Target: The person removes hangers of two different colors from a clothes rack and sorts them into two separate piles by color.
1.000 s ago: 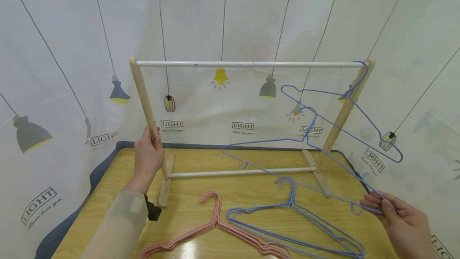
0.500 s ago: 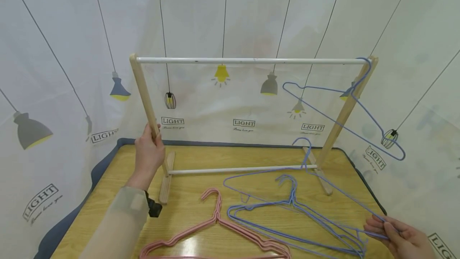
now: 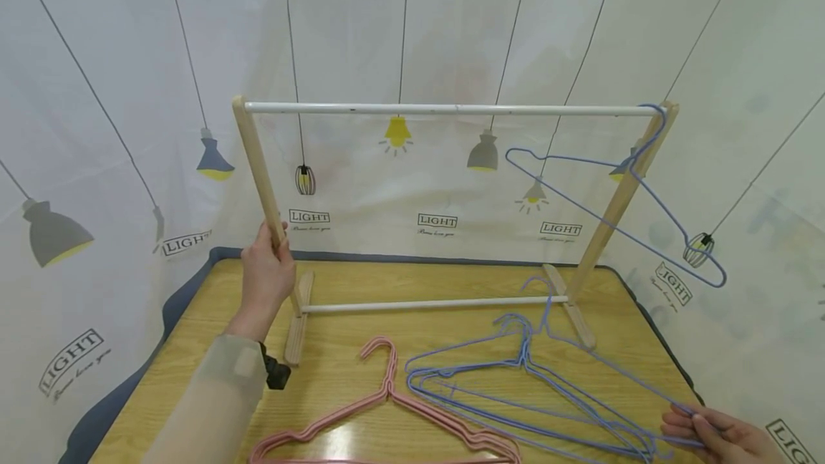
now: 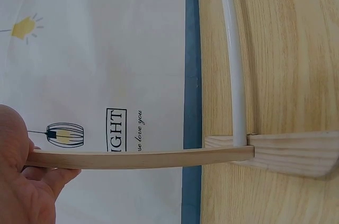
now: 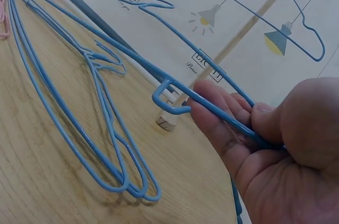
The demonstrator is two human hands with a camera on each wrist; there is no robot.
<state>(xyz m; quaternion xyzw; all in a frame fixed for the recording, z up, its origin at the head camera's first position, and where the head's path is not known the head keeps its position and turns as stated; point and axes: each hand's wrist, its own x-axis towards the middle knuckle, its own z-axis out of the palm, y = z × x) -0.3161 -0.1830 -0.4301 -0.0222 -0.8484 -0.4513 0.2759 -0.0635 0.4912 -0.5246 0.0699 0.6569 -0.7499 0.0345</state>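
Note:
My left hand (image 3: 266,274) grips the left wooden post (image 4: 137,159) of a small clothes rack, fingers wrapped around it. At the lower right, my right hand (image 3: 725,435) pinches one end of a blue hanger (image 3: 634,377) between thumb and fingers. That hanger tilts low over the table, its hook pointing up and away, and it overlaps a pile of blue hangers (image 3: 477,412) in the head view. A small side hook on its bottom wire shows near my fingertips in the right wrist view. Another blue hanger (image 3: 670,213) hangs from the right end of the white top rail (image 3: 425,109).
Pink hangers (image 3: 389,396) lie stacked at the front middle of the wooden table (image 3: 193,371). The rack's lower white bar (image 3: 432,303) and its wooden feet (image 3: 298,328) stand behind the hangers. A printed cloth (image 3: 361,34) encloses the back and sides.
My right hand has lowered and moved slightly right, bringing the blue hanger down from in front of the rack toward the pile. The left hand keeps its grip on the post.

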